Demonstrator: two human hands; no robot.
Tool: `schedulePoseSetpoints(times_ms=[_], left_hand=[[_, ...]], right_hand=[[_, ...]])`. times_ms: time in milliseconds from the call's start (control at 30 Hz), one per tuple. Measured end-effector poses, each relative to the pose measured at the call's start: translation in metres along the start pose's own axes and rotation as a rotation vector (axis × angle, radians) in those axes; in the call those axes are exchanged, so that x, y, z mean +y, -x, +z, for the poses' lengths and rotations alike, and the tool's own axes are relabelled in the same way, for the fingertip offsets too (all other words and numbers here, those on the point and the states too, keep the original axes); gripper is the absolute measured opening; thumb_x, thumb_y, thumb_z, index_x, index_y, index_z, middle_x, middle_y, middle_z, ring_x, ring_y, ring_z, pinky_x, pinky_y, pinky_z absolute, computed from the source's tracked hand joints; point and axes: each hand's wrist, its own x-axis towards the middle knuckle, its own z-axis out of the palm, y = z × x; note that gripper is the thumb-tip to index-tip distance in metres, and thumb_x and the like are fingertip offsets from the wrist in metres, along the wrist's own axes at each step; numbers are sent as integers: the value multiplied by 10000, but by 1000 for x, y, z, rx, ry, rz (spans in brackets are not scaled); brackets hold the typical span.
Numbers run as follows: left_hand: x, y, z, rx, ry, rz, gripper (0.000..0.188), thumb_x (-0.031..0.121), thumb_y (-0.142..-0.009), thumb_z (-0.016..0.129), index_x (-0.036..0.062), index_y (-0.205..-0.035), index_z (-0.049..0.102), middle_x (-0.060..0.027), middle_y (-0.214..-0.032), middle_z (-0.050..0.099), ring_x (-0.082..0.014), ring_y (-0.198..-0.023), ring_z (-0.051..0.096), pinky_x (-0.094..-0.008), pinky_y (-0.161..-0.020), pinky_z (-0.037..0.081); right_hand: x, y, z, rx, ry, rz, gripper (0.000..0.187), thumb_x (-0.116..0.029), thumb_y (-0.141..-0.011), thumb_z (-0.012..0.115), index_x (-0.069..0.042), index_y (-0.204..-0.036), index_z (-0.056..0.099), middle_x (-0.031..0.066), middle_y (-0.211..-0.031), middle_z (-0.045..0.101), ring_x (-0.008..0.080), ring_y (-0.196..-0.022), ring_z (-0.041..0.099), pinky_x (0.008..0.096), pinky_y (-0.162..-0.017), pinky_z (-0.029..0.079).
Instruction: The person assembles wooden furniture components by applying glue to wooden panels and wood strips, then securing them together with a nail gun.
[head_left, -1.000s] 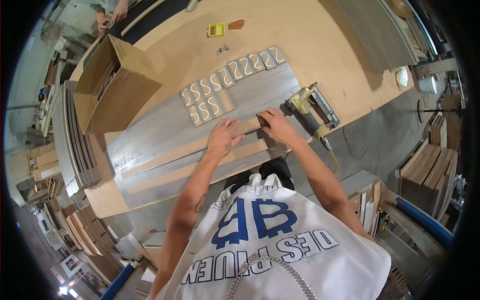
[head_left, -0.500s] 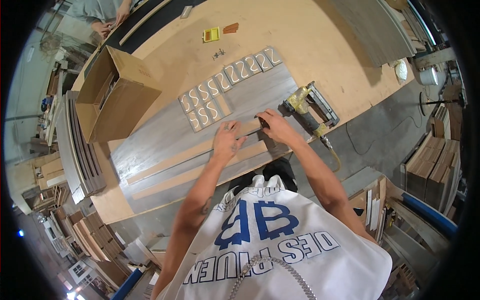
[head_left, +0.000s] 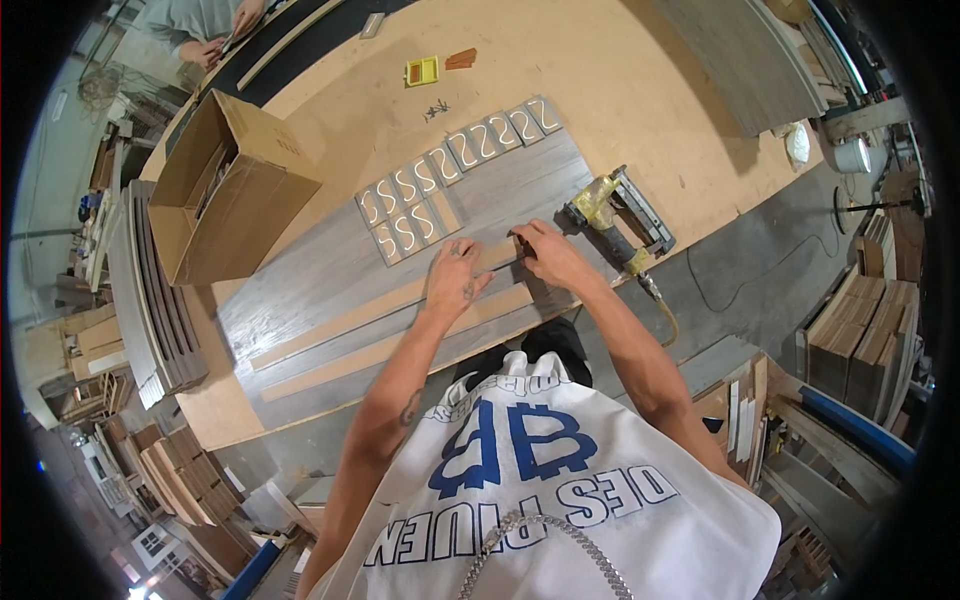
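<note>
A long grey panel (head_left: 545, 180) lies on the table, with two narrow light-brown strips along its near side. My left hand (head_left: 457, 275) rests across the farther wood strip (head_left: 335, 330), fingers over its far edge and thumb on the near side. At that strip's right end is my right hand (head_left: 549, 255), fingers curled over it, with a small dark bit at the fingertips that I cannot make out. The nearer wood strip (head_left: 330, 374) lies parallel, untouched. Small grey blocks (head_left: 487, 138) bearing white squiggles sit in rows beyond my hands. A yellowish nail gun (head_left: 605, 215) lies right of my right hand.
An open cardboard box (head_left: 235, 205) stands on the left of the table (head_left: 560, 70), beside stacked grey panels (head_left: 160, 290). Farther off are a yellow case (head_left: 422, 71), orange-brown pieces (head_left: 461, 59) and loose dark fasteners (head_left: 436, 110). Another person's hands (head_left: 225, 40) work at the far left.
Both hands stay at almost the same spots on the strip. The whole view has shifted slightly. The other person's hands at the far left have moved a little.
</note>
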Motion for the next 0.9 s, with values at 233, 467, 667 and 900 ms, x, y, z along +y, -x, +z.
schedulePoseSetpoints(times_ms=[233,467,667,900], left_hand=[[-4,6,1,-26,0,16,531,245,-838,743,-57,-1243,581,-201,-1190,577,-393,-1145,519,-455,-1028,436],[-12,10,11,-41,-53,34,501,240,-846,728,-75,-1205,578,-230,-1184,573,-414,-1155,510,-466,-1044,414],[-20,15,12,-14,-13,28,541,238,-855,719,-107,-1237,552,-251,-1207,556,-427,-1159,500,-484,-1051,404],[-21,14,15,-21,-65,39,532,229,-873,708,-116,-1247,554,-251,-1238,534,-422,-1188,475,-480,-1073,389]], right_hand=[[-3,-4,-1,-56,171,-33,523,-35,-776,748,-31,-1259,547,204,-1146,566,419,-1091,595,467,-933,505],[0,-20,-12,-222,377,-179,496,-89,-795,760,-16,-1235,543,173,-1185,558,398,-1060,621,464,-877,536],[3,-41,-11,-281,421,-280,441,-99,-789,758,-1,-1162,544,171,-1138,555,383,-1065,624,455,-865,544],[0,-34,-7,-187,419,-269,414,-86,-771,750,6,-1134,572,181,-1122,591,381,-1071,634,458,-876,548]])
